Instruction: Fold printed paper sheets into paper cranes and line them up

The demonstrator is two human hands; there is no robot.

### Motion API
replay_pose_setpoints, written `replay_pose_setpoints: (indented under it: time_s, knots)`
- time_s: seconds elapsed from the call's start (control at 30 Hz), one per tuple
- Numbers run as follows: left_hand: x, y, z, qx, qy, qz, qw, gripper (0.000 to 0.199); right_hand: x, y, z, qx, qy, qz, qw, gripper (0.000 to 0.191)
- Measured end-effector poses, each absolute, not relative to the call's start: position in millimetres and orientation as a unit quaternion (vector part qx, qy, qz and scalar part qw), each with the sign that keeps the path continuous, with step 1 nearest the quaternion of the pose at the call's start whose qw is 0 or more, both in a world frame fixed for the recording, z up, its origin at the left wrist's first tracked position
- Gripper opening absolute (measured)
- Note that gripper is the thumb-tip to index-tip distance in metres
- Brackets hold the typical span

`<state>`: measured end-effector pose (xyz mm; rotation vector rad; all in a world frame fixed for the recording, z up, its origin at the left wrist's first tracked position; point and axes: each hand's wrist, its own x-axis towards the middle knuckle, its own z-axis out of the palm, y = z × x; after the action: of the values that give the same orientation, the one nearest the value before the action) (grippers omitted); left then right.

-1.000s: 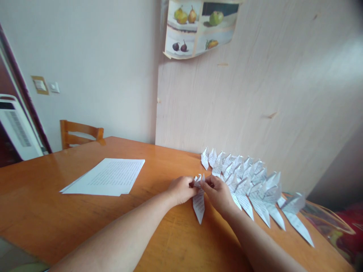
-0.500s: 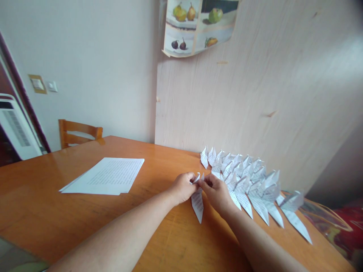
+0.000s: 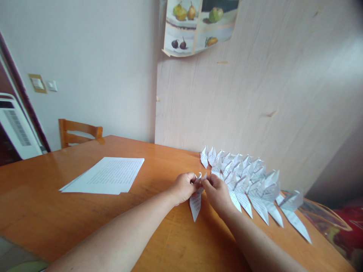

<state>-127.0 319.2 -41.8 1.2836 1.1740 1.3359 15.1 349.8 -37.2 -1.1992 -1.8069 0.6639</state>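
Lower point of the folded paper piece (image 3: 195, 207): swung leftward since the earlier frame. Left hand (image 3: 182, 188): pinching the piece near its upper part. Right hand (image 3: 219, 192): thumb and finger pinching its upper right point. Whether piece touches the bench (image 3: 172, 241): cannot tell. Risks, judged: hard tug, torn or miscreased paper; rightward slip, toppled folded paper rows (image 3: 242, 185) just beside. Paper stack (image 3: 113, 175): well left. Clear bag (image 3: 323, 212): far right, contents too blurred to list.
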Motion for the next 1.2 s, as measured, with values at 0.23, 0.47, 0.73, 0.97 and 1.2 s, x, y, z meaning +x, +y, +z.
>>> replay_pose_setpoints:
  time_s: [0.23,0.47,0.73,0.97,1.2]
  knots:
    - [-128.0,320.7,-45.3,0.533,0.497,0.526,0.439,0.036,15.5,349.3,-34.4,-0.499,-0.717,0.247,0.42,0.029]
    - [-126.7,321.3,-45.5,0.555,0.484,0.518,0.435,0.029,15.6,347.0,-29.6,-0.512,-0.705,0.248,0.424,0.034]
    - [-127.4,321.9,-48.8,0.56,0.499,0.512,0.418,0.029,17.4,350.1,-33.3,-0.505,-0.668,0.32,0.443,0.027]
    - [-128.8,322.4,-49.5,0.56,0.503,0.507,0.421,0.024,13.6,342.0,-26.3,-0.477,-0.594,0.455,0.461,0.021]
    - [-129.3,321.6,-49.1,0.546,0.499,0.518,0.43,0.024,17.9,343.6,-29.3,-0.461,-0.529,0.549,0.453,0.02]
